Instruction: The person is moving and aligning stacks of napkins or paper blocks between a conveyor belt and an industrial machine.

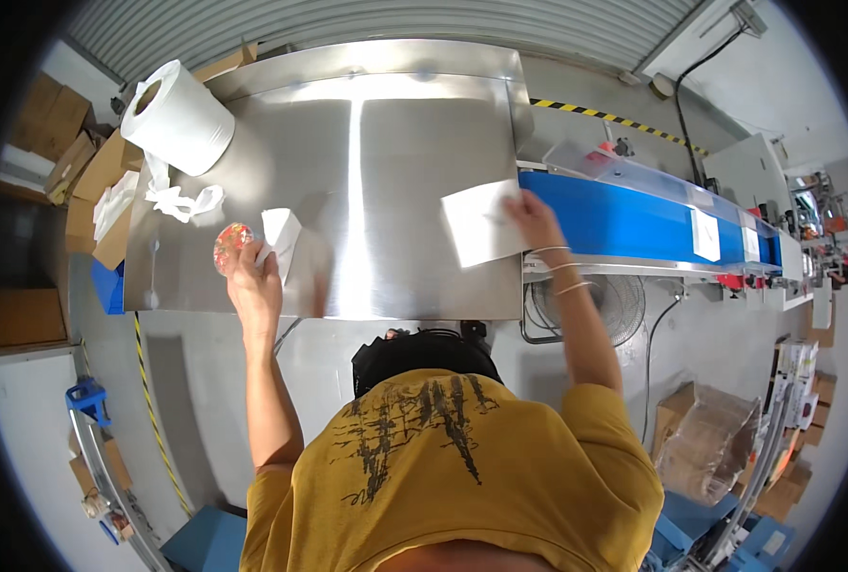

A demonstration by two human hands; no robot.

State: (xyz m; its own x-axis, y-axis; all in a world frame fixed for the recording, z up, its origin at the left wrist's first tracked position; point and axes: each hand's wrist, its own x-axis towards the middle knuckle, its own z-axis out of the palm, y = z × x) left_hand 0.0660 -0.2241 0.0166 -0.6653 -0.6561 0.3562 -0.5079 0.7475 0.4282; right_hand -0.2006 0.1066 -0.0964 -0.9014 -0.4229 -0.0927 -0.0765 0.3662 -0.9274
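Observation:
My left hand is closed on a round red disc with a multicoloured pattern, over the left front of the steel table. Against its fingers is a folded white piece; whether the hand grips that too, I cannot tell. At the table's right edge, my right hand pinches a flat white rectangular packet or sheet by its right side, beside the blue conveyor belt. Two white pieces lie farther along the belt, the nearer being a white packet.
A big white roll lies at the table's back left, a loose white strip trailing from it. Cardboard boxes stand left of the table. A clear guard runs along the belt's far side; a fan sits below the belt.

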